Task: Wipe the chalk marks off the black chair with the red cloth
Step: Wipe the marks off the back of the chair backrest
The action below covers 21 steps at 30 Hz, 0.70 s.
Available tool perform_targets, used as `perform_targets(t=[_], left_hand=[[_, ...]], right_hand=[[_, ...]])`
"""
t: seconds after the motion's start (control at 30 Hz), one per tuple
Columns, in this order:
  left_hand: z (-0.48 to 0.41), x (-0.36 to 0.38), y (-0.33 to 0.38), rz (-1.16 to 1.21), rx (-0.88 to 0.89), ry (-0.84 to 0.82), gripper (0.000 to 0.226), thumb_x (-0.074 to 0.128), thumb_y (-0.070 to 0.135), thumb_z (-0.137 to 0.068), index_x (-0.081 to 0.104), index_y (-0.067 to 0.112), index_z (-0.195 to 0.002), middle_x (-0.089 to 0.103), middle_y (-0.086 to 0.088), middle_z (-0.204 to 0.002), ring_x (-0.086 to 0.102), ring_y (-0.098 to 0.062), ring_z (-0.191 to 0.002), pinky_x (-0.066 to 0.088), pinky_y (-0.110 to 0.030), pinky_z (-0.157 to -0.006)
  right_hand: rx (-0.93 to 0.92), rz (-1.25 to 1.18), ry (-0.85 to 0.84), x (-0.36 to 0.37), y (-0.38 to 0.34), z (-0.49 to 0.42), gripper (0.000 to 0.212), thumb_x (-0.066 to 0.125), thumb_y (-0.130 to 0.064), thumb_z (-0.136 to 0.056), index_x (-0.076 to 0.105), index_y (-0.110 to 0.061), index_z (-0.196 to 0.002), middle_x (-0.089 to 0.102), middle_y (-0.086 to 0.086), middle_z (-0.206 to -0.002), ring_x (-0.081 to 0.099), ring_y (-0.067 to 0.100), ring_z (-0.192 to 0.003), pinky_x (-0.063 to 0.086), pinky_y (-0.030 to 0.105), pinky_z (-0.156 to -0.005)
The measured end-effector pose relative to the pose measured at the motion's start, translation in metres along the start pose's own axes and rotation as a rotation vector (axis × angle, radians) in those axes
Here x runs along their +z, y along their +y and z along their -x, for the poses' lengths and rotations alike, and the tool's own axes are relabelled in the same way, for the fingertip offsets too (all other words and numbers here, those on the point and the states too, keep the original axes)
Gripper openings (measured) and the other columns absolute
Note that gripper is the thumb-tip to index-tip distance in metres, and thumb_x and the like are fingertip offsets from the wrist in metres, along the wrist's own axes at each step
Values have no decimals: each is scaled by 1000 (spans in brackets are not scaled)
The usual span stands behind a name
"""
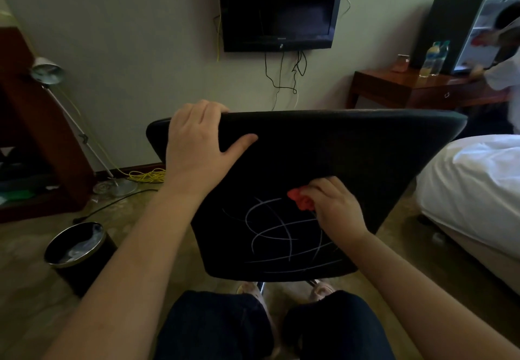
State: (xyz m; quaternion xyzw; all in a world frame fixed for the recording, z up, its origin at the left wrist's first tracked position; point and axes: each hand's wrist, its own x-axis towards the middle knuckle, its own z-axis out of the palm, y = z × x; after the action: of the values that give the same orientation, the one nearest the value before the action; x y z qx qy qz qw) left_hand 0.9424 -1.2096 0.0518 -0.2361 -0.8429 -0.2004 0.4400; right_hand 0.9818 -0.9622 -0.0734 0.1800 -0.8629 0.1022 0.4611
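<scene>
The black chair [351, 151] stands right in front of me with its backrest facing me. White chalk marks [281, 235], curved crossing lines, cover the lower middle of the backrest. My left hand [197, 143] grips the top edge of the backrest at its left end, fingers curled over the rim and thumb on the near face. My right hand [334, 205] holds a bunched red cloth [301, 199] pressed against the backrest at the upper right edge of the chalk marks. Only a small part of the cloth shows beyond my fingers.
A black waste bin [78, 250] stands on the floor at the left. A floor lamp [47, 74] and yellow cable [149, 175] lie beyond it. A white bed [472, 190] is at the right. A wall TV [281, 5] hangs ahead, a wooden desk [408, 86] far right with a person beside it.
</scene>
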Motion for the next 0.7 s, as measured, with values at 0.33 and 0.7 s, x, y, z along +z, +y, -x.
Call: perform_targets(t=[0.33, 0.7], left_hand=[[7, 8, 14, -42, 15, 76, 58, 54, 61, -88, 59, 6, -104, 59, -11, -98, 53, -31, -92, 32, -37, -90], [10, 9, 22, -65, 53, 102, 57, 52, 60, -90, 59, 6, -105, 58, -10, -97, 53, -30, -90, 32, -34, -89]], right_hand=[[-16, -104, 387, -65, -47, -72, 16, 59, -4, -94, 75, -3, -96, 68, 11, -95, 55, 20, -93, 42, 14, -88], [71, -46, -15, -12, -31, -14, 29, 48, -18, -88, 76, -14, -91, 68, 1, -91, 53, 14, -87, 55, 29, -64]])
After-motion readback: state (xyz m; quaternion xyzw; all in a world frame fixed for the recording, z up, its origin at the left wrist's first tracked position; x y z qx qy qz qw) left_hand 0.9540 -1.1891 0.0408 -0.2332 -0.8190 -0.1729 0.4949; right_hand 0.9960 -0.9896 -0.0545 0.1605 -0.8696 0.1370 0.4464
